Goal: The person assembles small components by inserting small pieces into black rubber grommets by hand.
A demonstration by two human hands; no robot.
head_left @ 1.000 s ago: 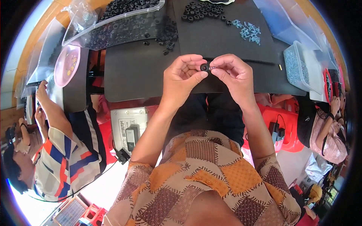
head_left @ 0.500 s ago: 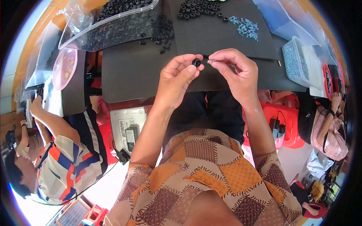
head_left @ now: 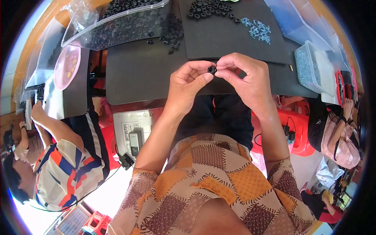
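Between the thumb and fingers of my left hand (head_left: 184, 84) sits a small black knob-like part (head_left: 212, 70) with a hole in its face. My right hand (head_left: 248, 76) is closed in a pinch, its fingertips meeting the right side of that part. The small shiny piece in this pinch is hidden now between fingertips and part. Both hands are raised over the near edge of the dark table mat (head_left: 145, 74). Beyond them, a pile of similar black parts (head_left: 209, 9) and a scatter of small bluish clear pieces (head_left: 258, 31) lie on a black board (head_left: 219, 41).
A clear bin (head_left: 129, 35) full of black parts stands at the far left, with loose ones beside it. A tub (head_left: 311, 64) of bluish pieces is on the right, near a small brass-coloured pin (head_left: 291, 67). A pink dish (head_left: 67, 62) and a seated person (head_left: 70, 168) are left.
My hands have come together: the right fingertips, apart before with a small shiny piece showing, now meet the black part. The part has shifted slightly right and toward me.
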